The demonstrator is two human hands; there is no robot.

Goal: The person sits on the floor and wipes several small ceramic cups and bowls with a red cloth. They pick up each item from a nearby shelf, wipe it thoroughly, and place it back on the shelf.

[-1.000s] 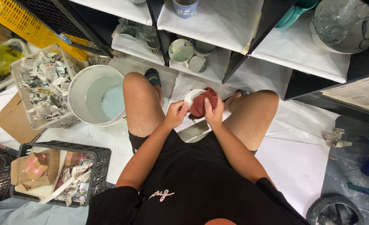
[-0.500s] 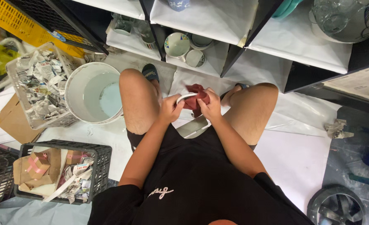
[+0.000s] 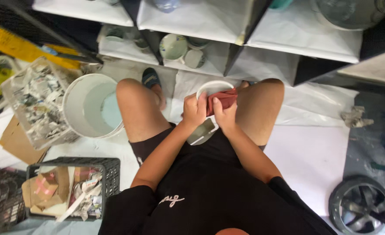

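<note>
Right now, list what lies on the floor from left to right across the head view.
Clear tub of paper scraps → white bucket → left hand → red cloth in the right hand → crumpled paper

A white bowl [image 3: 212, 85] with a dull red cloth [image 3: 222, 99]; a white bucket [image 3: 90, 105] (pale blue water inside); black crate [image 3: 107, 172]; yellow crate [image 3: 10, 43]; white-lined black shelves [image 3: 240, 39].
</note>
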